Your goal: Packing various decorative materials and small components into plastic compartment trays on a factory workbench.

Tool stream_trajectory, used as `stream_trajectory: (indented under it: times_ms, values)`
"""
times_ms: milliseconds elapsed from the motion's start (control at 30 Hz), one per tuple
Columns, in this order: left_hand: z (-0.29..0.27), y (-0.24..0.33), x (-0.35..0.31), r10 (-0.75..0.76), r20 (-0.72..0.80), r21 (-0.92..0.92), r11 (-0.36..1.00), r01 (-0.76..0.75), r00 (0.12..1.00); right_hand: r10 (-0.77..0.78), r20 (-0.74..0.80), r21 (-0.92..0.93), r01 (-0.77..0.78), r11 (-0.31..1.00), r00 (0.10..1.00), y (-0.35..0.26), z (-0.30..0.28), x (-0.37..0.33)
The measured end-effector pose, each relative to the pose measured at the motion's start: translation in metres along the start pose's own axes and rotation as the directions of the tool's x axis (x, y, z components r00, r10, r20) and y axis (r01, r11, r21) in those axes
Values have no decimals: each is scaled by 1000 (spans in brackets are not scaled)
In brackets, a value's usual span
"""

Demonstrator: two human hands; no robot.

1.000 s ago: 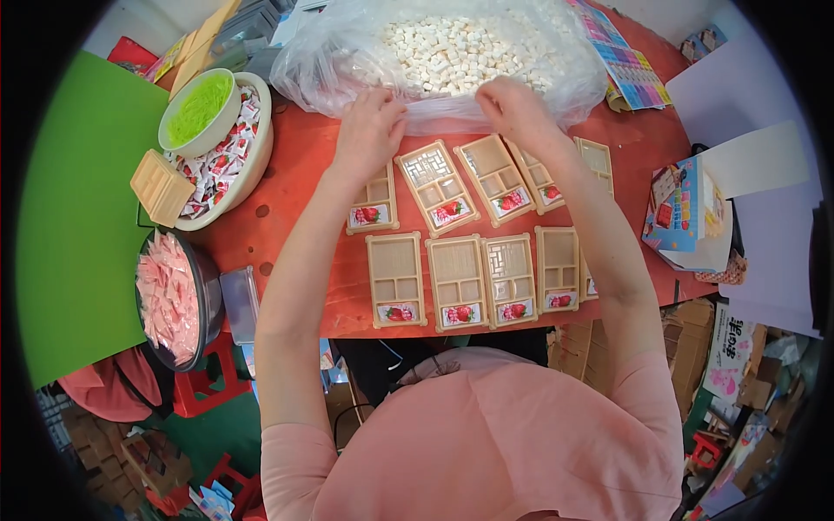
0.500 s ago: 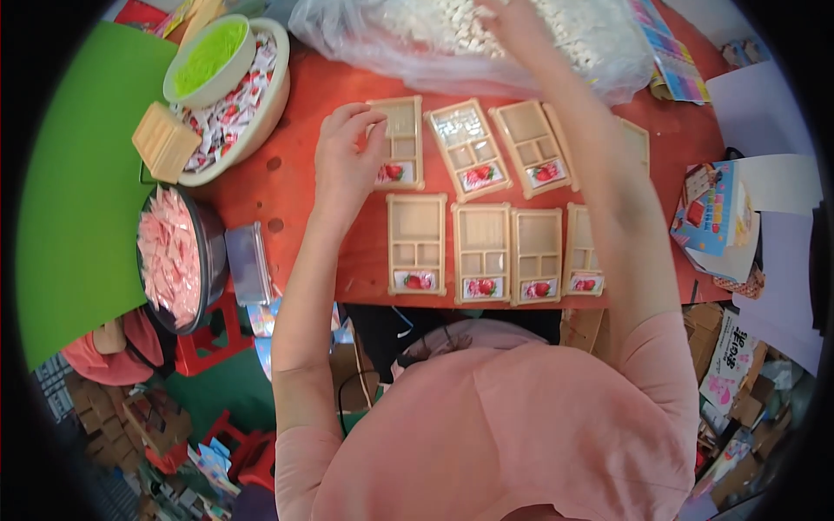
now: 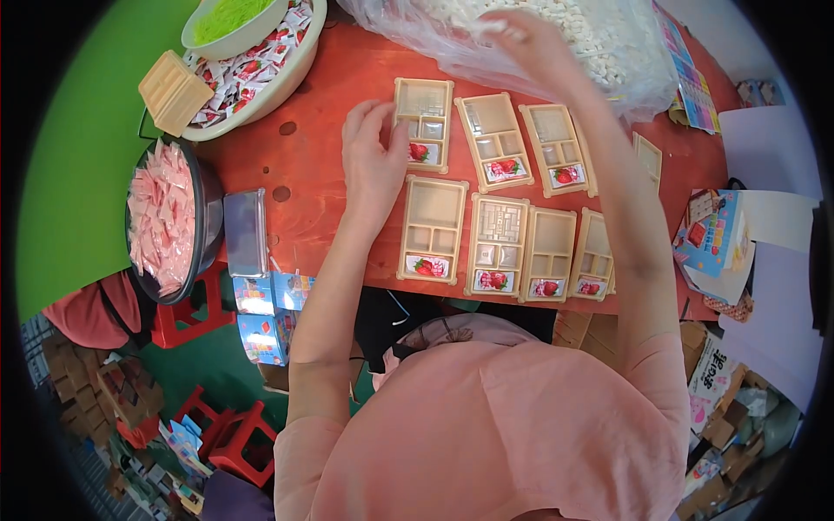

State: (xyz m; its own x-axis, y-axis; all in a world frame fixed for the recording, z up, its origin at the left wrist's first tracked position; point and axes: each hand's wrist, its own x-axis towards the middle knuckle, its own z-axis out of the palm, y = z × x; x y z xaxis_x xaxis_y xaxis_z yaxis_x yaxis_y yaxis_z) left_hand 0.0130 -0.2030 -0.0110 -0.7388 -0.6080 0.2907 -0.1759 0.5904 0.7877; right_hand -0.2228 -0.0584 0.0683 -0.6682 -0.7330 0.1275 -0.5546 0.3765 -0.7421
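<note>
Beige compartment trays lie in two rows on the red table, most with a strawberry-print packet in the bottom section. My left hand [image 3: 375, 161] is beside the far-left tray [image 3: 424, 95], thumb and bent fingers apart, with nothing visible in them; whether it touches the rim I cannot tell. At the far side, my right hand [image 3: 532, 48] is above a clear plastic bag [image 3: 417, 39] full of small white pieces [image 3: 599, 48]. Its fingers are closed on something white, apparently some of those pieces. My right forearm hides parts of the trays at the right.
At the far left, a cream basin [image 3: 300, 74] of strawberry packets holds a white bowl [image 3: 275, 16] of green shreds and stacked beige trays [image 3: 169, 91]. Nearer stands a dark tub [image 3: 206, 204] of pink packets. A clear plastic case [image 3: 246, 234] lies by the left edge.
My right hand has drawn up from the white pieces, its fingers now closed on something white. My left hand stays by the far-left tray. The whole view has shifted slightly.
</note>
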Motion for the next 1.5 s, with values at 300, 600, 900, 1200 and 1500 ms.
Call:
stream_trajectory:
  times_ms: [300, 600, 900, 1200, 1500]
  values:
    - [12, 2, 37, -85, 103, -112, 989, 97, 991, -194, 360, -282, 304, 910, 913, -36, 78, -14]
    - [6, -2, 42, -26, 41, -118, 993, 31, 999, -52, 300, 11, 50, 999, 953, -29, 57, -15]
    - [18, 13, 40, 246, 39, 151, 956, -249, 968, -38, 163, -35, 44, 998, 986, -13, 64, -19]
    - [8, 1, 38, 158, 88, 13, 987, -160, 984, -24, 223, -81, 43, 996, 974, -24, 58, -26]
    - [-2, 4, 43, -91, 50, -247, 964, 101, 995, 43, 179, -75, -30, 997, 983, -16, 34, -51]
